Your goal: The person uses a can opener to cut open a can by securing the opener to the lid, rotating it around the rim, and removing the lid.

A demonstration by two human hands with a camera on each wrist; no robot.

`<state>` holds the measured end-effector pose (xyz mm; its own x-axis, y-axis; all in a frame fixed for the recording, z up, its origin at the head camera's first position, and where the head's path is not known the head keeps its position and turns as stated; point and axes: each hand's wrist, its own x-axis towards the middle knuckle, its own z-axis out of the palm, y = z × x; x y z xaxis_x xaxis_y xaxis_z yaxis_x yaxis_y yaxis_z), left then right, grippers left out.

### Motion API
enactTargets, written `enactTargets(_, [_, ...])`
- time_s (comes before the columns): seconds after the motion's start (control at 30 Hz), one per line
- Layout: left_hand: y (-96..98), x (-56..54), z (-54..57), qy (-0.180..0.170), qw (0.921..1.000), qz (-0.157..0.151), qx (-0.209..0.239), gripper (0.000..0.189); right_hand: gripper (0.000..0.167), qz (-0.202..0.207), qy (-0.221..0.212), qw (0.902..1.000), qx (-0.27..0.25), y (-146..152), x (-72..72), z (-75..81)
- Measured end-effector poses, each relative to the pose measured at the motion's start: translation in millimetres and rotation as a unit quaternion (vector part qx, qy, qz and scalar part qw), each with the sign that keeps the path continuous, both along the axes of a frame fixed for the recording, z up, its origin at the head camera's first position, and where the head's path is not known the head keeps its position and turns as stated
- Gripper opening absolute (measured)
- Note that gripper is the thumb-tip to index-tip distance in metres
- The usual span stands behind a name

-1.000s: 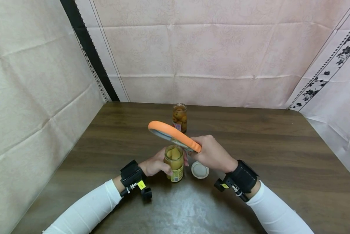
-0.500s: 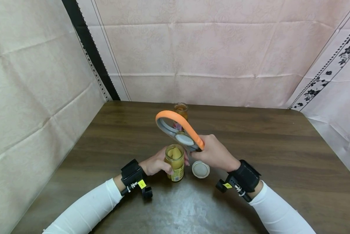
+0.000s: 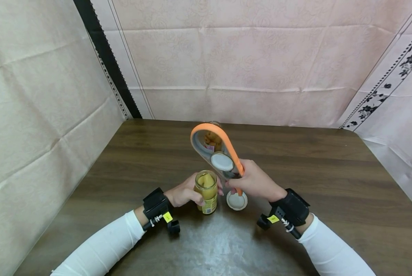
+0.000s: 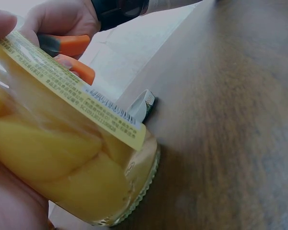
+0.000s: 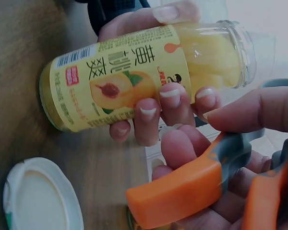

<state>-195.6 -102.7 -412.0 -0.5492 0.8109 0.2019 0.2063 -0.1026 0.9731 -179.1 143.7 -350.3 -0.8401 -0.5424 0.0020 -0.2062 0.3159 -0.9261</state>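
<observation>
My left hand (image 3: 185, 194) grips a glass jar of yellow peaches (image 3: 206, 191), its mouth uncovered and tilted slightly toward the head camera. The right wrist view shows fingers wrapped round its yellow label (image 5: 120, 79). Just right of it, my right hand (image 3: 257, 182) holds an orange and grey jar opener (image 3: 228, 143) by its handles, the loop raised up and to the left. Inside that loop a pale round disc (image 3: 222, 162) shows; I cannot tell if it belongs to the tool. A white lid (image 3: 237, 201) lies on the table below my right hand.
A second jar (image 3: 213, 138) with orange-brown pieces stands at the back, partly seen through the opener's loop. The wooden table (image 3: 151, 153) ends at a pale cloth hanging (image 3: 261, 76) behind and another cloth on the left (image 3: 47, 115).
The jar opener has turned upward and moved slightly right in my right hand, so its loop now faces the head camera and the disc shows. My left hand and the peach jar stay nearly still.
</observation>
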Motion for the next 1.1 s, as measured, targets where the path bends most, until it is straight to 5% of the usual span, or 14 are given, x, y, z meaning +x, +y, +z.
enactTargets(0.33, [1.5, -0.5, 0.2, -0.002, 1.0, 0.004, -0.002, 0.065, 0.016, 0.009, -0.059, 0.9982, -0.009, 9.8, -0.5, -5.8])
enactTargets(0.87, [3.6, 2.3, -0.7, 0.005, 0.9999, 0.015, 0.005, 0.062, 0.03, 0.012, -0.091, 0.995, -0.038, 24.3, 1.6, -20.4])
enactTargets(1.1, [4.8, 3.0, -0.4, 0.004, 0.9997, 0.025, 0.006, 0.059, 0.017, 0.02, -0.082, 0.9937, -0.074, 30.0, 4.5, -29.0])
